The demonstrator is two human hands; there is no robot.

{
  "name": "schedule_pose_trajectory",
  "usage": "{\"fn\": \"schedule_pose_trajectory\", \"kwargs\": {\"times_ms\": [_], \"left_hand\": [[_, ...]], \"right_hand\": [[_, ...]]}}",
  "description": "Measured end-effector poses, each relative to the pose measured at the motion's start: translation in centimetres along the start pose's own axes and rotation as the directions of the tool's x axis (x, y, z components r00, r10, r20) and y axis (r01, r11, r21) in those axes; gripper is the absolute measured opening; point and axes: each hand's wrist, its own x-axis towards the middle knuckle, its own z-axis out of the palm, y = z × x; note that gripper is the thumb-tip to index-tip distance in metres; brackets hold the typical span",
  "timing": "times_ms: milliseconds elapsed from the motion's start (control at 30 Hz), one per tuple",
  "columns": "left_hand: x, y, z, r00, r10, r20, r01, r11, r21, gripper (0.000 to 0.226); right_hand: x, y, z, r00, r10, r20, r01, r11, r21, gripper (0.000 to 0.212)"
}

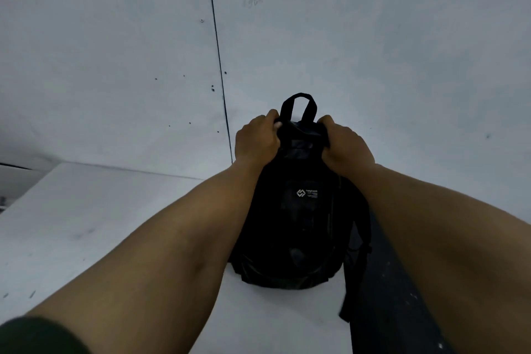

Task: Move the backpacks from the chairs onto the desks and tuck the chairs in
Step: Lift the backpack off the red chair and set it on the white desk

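Both hands, left (256, 139) and right (346, 144), grip clenched on black backpack (296, 224) top; white logo, wording unreadable.

Pale wall (373, 37) with dark seam (218, 52)

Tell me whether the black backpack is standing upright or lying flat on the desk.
Upright. The backpack stands on its base on the white desk, carry loop at top, with the left hand and right hand gripping its top corners.

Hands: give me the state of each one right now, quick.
Left hand: closed, gripping the top of the black backpack on the white desk.
Right hand: closed, gripping the backpack's top on the other side.
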Motion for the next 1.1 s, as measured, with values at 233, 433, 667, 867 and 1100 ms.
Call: {"fn": "schedule_pose_trajectory", "kwargs": {"times_ms": [233, 433, 667, 867, 1100], "left_hand": [[5.3, -0.7, 5.4, 1.000, 0.003, 0.018, -0.003, 1.000, -0.029, 0.018], [8.9, -1.6, 8.2, 0.998, -0.012, 0.055, 0.015, 0.999, -0.050, 0.013], [9.7, -1.6, 10.3, 0.985, -0.174, 0.004, 0.173, 0.972, -0.158, 0.031], [9.1, -1.4, 10.7, 0.973, -0.228, -0.033, 0.224, 0.969, -0.101, 0.039], [9.0, -0.9, 8.0, 0.980, -0.189, 0.057, 0.189, 0.982, 0.007, 0.033]], "right_hand": [[4.6, 3.0, 2.1, 0.996, 0.090, 0.029, -0.089, 0.995, -0.039, 0.033], [7.9, 4.6, 3.7, 0.990, 0.142, 0.020, -0.141, 0.989, -0.042, 0.031], [10.5, 5.0, 6.5, 0.975, 0.202, -0.093, -0.222, 0.920, -0.324, 0.047], [11.3, 5.0, 7.2, 0.967, 0.215, -0.134, -0.249, 0.901, -0.355, 0.054], [10.4, 3.3, 5.4, 0.965, 0.238, -0.108, -0.261, 0.897, -0.357, 0.056]]}}
